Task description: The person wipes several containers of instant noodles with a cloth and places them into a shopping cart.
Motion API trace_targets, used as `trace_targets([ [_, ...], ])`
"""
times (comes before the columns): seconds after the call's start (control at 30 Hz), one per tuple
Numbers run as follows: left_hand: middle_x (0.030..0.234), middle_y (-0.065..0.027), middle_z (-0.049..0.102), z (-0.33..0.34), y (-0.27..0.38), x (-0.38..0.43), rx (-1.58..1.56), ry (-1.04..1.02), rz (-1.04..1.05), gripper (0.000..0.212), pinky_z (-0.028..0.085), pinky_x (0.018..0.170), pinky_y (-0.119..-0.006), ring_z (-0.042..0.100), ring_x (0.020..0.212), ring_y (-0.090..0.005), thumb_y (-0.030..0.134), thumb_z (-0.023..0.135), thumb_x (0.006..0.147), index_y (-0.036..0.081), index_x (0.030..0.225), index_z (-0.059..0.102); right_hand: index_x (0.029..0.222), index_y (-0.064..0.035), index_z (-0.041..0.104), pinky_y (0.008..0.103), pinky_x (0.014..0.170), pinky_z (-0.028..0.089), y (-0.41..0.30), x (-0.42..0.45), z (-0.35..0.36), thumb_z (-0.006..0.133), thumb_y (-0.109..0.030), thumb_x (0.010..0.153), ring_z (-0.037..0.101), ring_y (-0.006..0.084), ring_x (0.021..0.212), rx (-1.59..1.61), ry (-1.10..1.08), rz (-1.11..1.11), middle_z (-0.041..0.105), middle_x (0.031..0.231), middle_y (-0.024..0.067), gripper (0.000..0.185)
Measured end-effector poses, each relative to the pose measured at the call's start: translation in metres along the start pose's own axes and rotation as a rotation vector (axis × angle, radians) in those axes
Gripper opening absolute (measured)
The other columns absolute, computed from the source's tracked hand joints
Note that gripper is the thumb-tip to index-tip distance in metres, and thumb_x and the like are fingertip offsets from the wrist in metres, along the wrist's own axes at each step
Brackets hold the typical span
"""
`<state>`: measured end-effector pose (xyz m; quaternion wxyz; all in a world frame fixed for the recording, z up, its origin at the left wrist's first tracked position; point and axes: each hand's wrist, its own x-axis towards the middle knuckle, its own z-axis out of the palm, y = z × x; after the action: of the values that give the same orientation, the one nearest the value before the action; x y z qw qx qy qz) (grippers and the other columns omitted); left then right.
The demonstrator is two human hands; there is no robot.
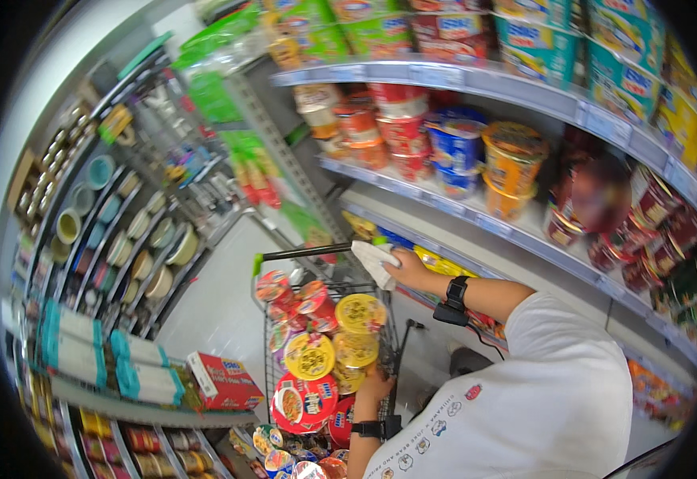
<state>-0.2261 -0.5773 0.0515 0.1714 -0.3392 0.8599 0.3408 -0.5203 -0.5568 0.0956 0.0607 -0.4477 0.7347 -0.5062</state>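
Observation:
My right hand point(407, 269) grips a white cloth point(372, 263) against the end of the black handle point(306, 251) of a shopping cart. My left hand point(375, 384) is down at the cart's basket, its fingers around the side of a yellow-lidded noodle cup point(348, 378); part of the grip is hidden. Further yellow-lidded cups point(309, 356) lie beside it. A large red-lidded noodle bowl point(305, 402) sits just left of that hand, and red noodle cups point(317, 305) fill the handle end. The cart's wire side point(269, 359) shows at the left.
A shelf point(408, 191) at the upper right bears stacked noodle cups, with multipacks point(537, 48) above. Bowls point(160, 281) stand on a rack at the left. A red carton point(224, 380) rests on a shelf end near the cart. More cups point(279, 461) are at the bottom.

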Motion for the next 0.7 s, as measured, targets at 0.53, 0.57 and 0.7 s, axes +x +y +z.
trace_targets([
  [0.53,0.113,-0.0129,0.051,-0.132,0.293,0.042,-0.879,-0.581,1.034,0.050,0.038,0.088,-0.033,0.049,0.104,-0.0214,0.034,0.053,0.083,0.001,0.120,0.044,0.075,0.0036,0.053,0.0292,0.073,0.040,-0.045,-0.106,-0.274,0.063,-0.002,0.064,0.051,0.0232,0.077,-0.340,0.638,-0.028,0.048,0.104,0.0134,0.016],
  [0.57,0.110,-0.0170,0.052,-0.147,0.315,0.019,-0.875,-0.535,1.211,0.054,0.040,0.086,-0.034,0.051,0.101,-0.0251,0.042,0.052,0.083,-0.001,0.115,0.047,0.075,0.0036,0.053,0.0292,0.073,0.040,-0.043,-0.107,-0.277,0.063,-0.002,0.064,0.051,0.0232,0.077,-0.348,0.608,-0.031,0.048,0.104,0.0134,0.016],
  [0.7,0.098,-0.0131,0.046,-0.179,0.375,-0.026,-1.165,-0.550,1.726,0.050,0.037,0.077,-0.032,0.045,0.086,-0.0223,0.049,0.063,0.074,0.004,0.094,0.059,0.078,0.0047,0.055,0.0301,0.073,0.041,-0.043,-0.109,-0.288,0.062,-0.002,0.064,0.052,0.0238,0.080,-0.379,0.596,-0.008,0.052,0.098,0.0139,0.017],
])
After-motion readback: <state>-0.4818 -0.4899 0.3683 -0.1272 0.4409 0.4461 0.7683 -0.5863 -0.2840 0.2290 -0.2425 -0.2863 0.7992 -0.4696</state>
